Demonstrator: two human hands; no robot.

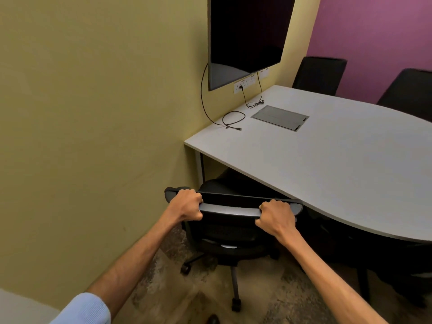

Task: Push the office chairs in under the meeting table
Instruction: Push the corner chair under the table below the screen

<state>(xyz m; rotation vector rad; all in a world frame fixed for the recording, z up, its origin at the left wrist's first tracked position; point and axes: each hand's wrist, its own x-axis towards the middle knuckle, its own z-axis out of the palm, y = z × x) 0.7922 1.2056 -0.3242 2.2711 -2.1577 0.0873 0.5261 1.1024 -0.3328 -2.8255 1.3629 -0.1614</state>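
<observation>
A black office chair (230,230) on castors stands at the near left corner of the grey meeting table (327,164), its seat partly under the tabletop. My left hand (188,204) is shut on the left end of the chair's top rail. My right hand (275,217) is shut on the right end of that rail. Two more black chairs stand across the table against the purple wall, one chair (319,74) at the far side and another chair (411,90) at the right edge of view.
The yellow wall (93,113) runs close along the chair's left side. A dark wall screen (245,36) hangs above the table end, with black cables (230,120) lying on the tabletop beside a grey cable hatch (279,116). Patterned carpet (268,298) covers the floor.
</observation>
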